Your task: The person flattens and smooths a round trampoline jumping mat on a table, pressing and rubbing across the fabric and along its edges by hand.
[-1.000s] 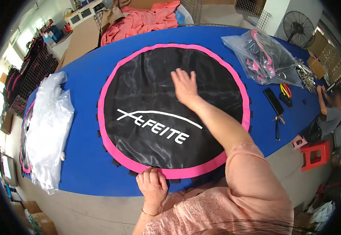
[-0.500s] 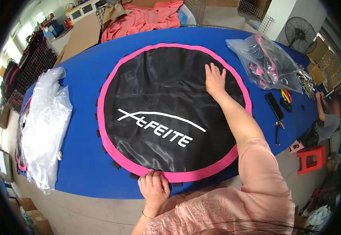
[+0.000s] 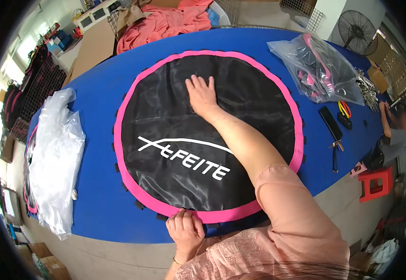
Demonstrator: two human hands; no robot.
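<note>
We record one round black mat (image 3: 165, 100) lying flat across the middle of the blue worktop (image 3: 95, 186), its near side close to the near edge. A pink border (image 3: 140, 193) runs around it, with dark tabs showing along the outside. White lettering (image 3: 196, 163) sits on the near half, the bold line above it partly covered by our right forearm.

Our right hand (image 3: 202, 97) is spread, palm down, on the black fabric in the far half, left of centre; fingers apart, nothing held. Our left hand (image 3: 185, 231) is at the near side of the mat, fingers together and bent onto the border; the thumb is hidden, so we cannot tell if it pinches the border.

Left edge of worktop: crumpled clear plastic (image 3: 56, 163), lying partly over another pink-edged piece (image 3: 29, 196). Far right corner area: clear bag (image 3: 322, 74) with pink and black contents; a heap of metal pieces (image 3: 367, 91) just beside it. Toward the right edge: a black phone (image 3: 330, 122), and near it an item with yellow and red loops (image 3: 345, 114). Off the right edge: a seated person (image 3: 392, 135) and a red stool (image 3: 375, 184).
</note>
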